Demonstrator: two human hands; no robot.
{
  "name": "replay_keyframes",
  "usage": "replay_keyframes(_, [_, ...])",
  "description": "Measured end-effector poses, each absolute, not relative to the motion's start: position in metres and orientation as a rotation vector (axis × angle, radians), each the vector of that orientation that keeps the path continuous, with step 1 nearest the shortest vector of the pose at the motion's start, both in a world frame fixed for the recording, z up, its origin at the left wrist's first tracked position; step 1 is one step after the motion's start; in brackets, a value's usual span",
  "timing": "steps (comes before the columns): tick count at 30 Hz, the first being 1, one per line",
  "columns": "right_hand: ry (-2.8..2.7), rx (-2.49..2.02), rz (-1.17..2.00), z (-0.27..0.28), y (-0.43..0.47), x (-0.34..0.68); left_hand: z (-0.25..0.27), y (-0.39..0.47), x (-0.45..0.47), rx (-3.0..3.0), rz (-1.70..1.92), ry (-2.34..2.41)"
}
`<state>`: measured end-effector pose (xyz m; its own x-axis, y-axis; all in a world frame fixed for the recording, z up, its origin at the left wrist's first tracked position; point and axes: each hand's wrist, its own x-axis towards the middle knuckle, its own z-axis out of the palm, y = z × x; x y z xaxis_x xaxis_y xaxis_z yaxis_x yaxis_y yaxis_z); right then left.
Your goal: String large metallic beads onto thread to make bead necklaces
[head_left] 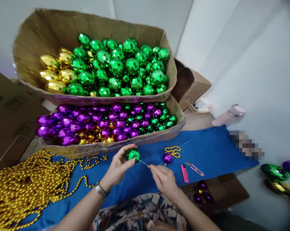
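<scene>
My left hand (118, 165) holds a shiny green faceted ball (133, 154) between thumb and fingers, above the blue cloth (145, 184). From the ball a thin pale string (144, 163) stretches straight to my right hand (164, 179), whose fingers pinch its end; whether a needle is part of it I cannot tell. Just beyond the right hand lie a purple faceted ball (167, 157) and a short gold bead strand (173, 151). To their right rest a pink lighter (184, 173) and pink-handled thread snips (195, 168).
Two cardboard boxes stand behind the cloth: the rear one (97, 98) holds green and gold balls, the front one (157, 136) purple, green and gold. Gold bead strands (34, 183) heap at left. A pink bottle (229, 115) and a lower box (229, 192) are at right.
</scene>
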<state>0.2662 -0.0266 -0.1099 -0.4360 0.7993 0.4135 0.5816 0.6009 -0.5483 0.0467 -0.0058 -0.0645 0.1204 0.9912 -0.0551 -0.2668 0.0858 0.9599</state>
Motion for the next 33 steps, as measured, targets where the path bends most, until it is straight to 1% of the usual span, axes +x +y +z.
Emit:
replay_keyframes(4, [-2.160, -1.067, 0.476, -0.114, -0.027, 0.266, -0.068, -0.009, 0.048, 0.910, 1.210, 0.960])
replay_keyframes(9, [-2.149, -1.054, 0.478, -0.116, -0.026, 0.265, -0.073, -0.013, 0.047, 0.978, 1.244, 0.997])
replay_keyframes(16, [-2.118, -1.013, 0.636, -0.120, -0.027, 0.266, -0.076, -0.019, 0.048, 0.910, 1.245, 0.966])
replay_keyframes(33, [-2.168, -1.012, 0.570, -0.126, -0.031, 0.264, -0.086, -0.029, 0.048, 0.862, 1.276, 0.947])
